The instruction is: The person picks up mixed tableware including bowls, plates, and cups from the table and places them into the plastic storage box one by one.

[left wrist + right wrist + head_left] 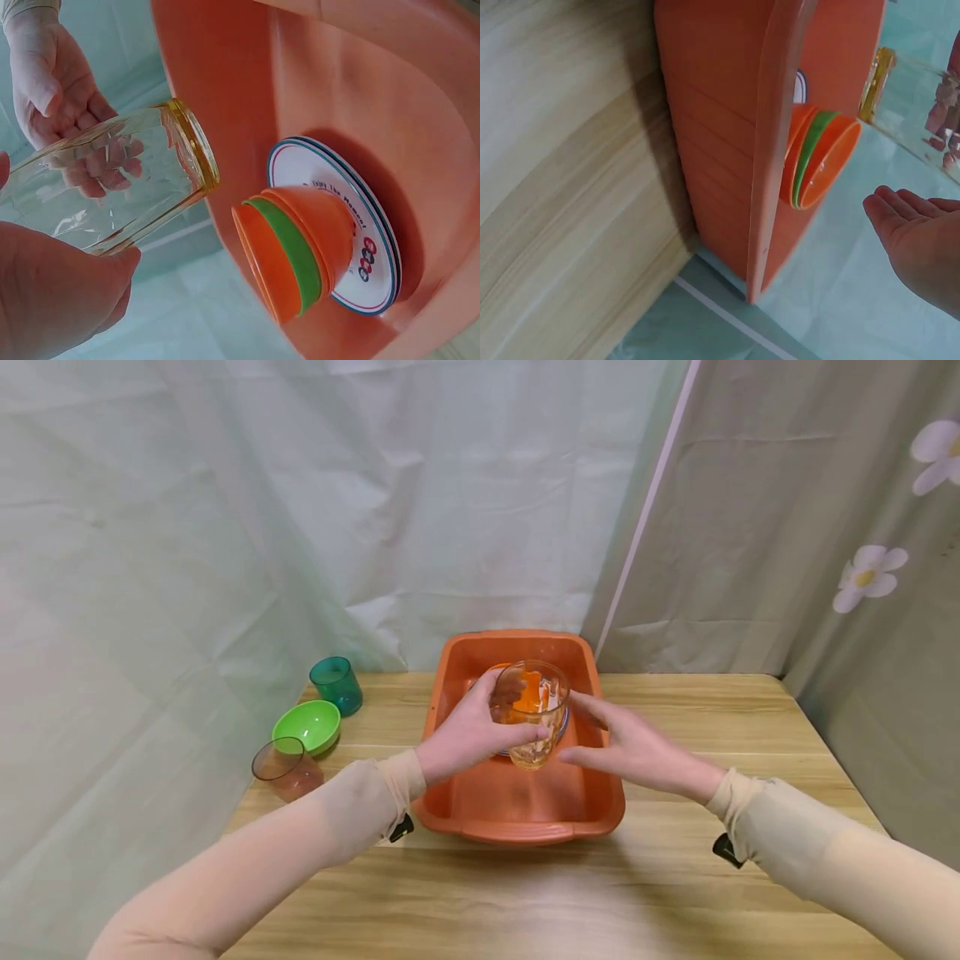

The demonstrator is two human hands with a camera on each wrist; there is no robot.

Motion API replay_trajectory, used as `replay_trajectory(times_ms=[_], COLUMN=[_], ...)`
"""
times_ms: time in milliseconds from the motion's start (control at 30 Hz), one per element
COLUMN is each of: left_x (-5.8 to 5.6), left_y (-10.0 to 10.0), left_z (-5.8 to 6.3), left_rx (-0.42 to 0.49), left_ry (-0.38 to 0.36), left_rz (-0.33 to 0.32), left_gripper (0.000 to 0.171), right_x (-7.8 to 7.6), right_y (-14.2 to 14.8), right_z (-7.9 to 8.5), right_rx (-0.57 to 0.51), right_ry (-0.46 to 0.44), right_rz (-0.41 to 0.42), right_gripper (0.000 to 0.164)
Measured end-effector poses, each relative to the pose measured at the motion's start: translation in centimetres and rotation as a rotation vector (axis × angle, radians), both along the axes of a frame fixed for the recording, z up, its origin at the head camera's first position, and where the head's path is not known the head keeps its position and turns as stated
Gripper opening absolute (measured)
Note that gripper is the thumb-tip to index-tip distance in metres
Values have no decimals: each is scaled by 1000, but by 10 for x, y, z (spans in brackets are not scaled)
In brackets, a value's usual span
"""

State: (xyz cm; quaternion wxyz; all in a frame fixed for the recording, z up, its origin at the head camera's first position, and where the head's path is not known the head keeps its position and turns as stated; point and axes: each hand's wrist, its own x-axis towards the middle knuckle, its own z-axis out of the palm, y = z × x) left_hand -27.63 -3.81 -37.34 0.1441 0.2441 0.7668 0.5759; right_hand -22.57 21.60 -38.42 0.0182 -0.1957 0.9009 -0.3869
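Note:
My left hand (467, 733) holds a clear amber drinking glass (532, 755) above the orange basin (517, 806), thumb on the near side and fingers round the far side. To the right of the glass is my right hand (637, 747), its fingers extended and slightly apart; in the right wrist view a gap shows between that hand (922, 240) and the glass (907, 101). Inside the basin a stack of orange bowls (255, 247) with a green one among them sits on white plates (379, 262) with blue rims and printed lettering.
Left of the basin on the wooden table (675, 835) stand a teal cup (339, 689), a bright green bowl (307, 727) and a pinkish transparent cup (296, 777). Pale curtains (465, 510) hang behind the table and at both sides.

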Motion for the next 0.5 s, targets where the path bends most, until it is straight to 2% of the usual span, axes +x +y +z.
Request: replay_trajectory(times_ms=[133,300,500], left_x=[0,1,4], left_y=[3,6,8], left_z=[-2,-2,-2], left_rx=[5,-16,-8], left_ry=[9,42,25], left_rz=[-11,-10,2], left_gripper=[83,82,78], right_x=[-3,-5,-7], right_y=[-7,-15,-21], right_z=[-2,-5,-8], right_rx=[-69,-97,-180], right_ry=[-32,-34,-50], right_rz=[6,-13,2], right_gripper=[82,78,74])
